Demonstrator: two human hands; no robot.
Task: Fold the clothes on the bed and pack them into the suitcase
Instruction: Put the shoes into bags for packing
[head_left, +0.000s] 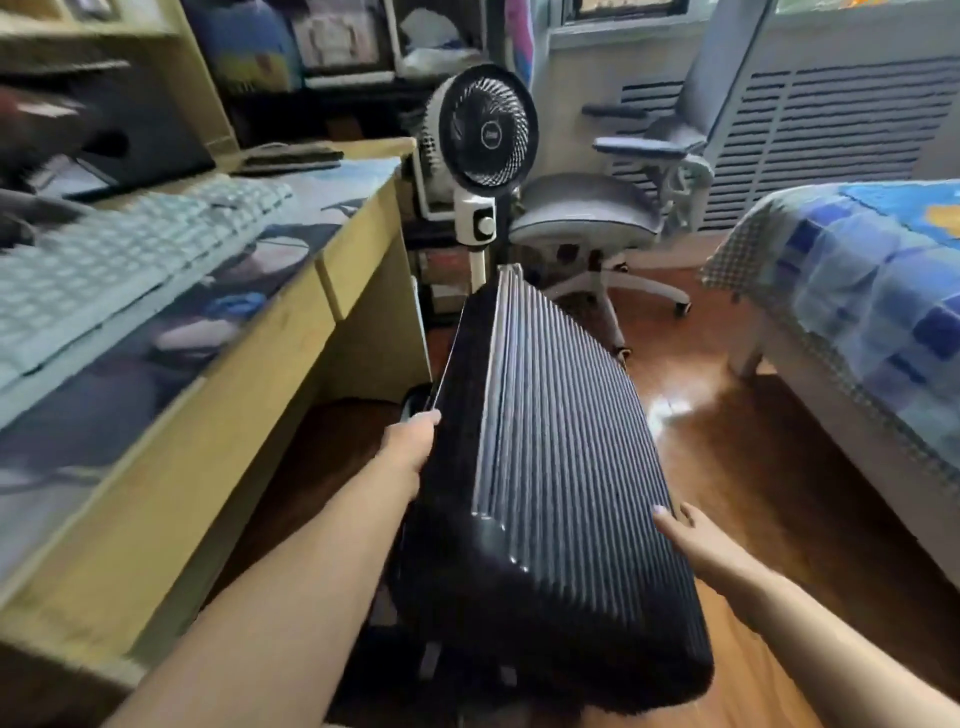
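Fingers of left hand (413, 449) grip the tilted suitcase (550, 483); right hand (696, 540) fingers lie straight against its side

We're in soft daylight from the window (623, 8) up top; glare gleams on the wood floor (670, 405), motion blur smears the desk (249, 374), and edges bend.
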